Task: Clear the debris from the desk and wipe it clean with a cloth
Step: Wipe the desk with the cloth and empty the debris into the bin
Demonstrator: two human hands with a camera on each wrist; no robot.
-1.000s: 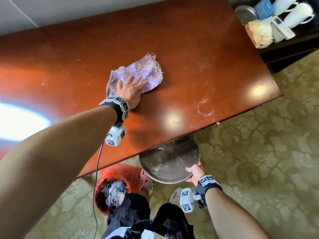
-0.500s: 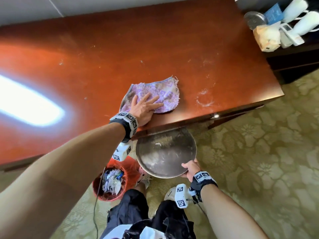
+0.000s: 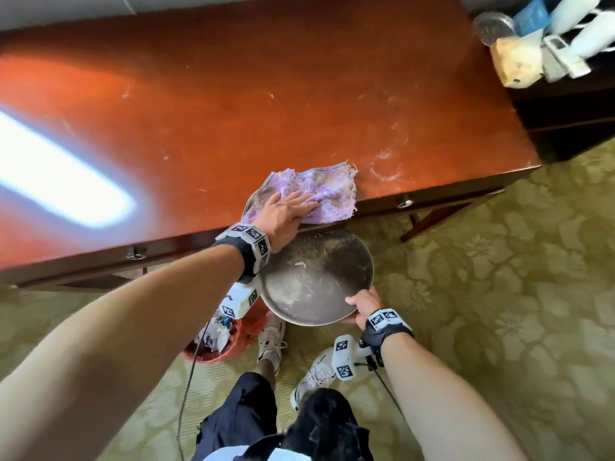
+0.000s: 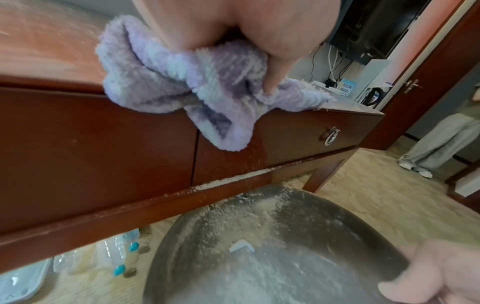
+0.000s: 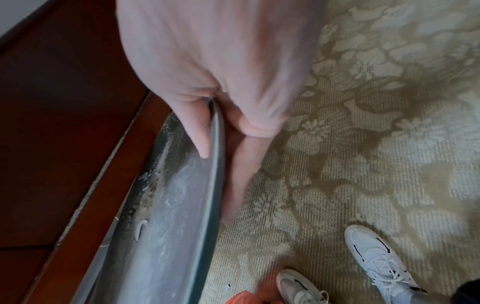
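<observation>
A purple cloth (image 3: 319, 191) lies on the red-brown desk (image 3: 233, 111) at its front edge, and one fold hangs over the drawer front (image 4: 223, 131). My left hand (image 3: 293, 204) presses flat on the cloth with straight fingers (image 4: 275, 67). Just below the edge my right hand (image 3: 361, 301) holds a round metal plate (image 3: 316, 281) by its near rim, thumb (image 5: 197, 131) inside and fingers underneath. White powder and a small white scrap (image 4: 241, 246) lie in the plate (image 4: 285, 257). Powder smears (image 3: 386, 164) stay on the desk to the right of the cloth.
A red bin (image 3: 219, 344) with rubbish stands on the carpet by my left shoe. Powder sits on the ledge under the drawers (image 4: 233, 179). Plastic bottles (image 4: 116, 255) lie under the desk. A dark side cabinet (image 3: 565, 104) at the right carries a kettle, cups and a bag.
My left hand has dragged the cloth across the desk toward me to the front edge, where it now overhangs. The plate stays under the edge and has risen closer to it.
</observation>
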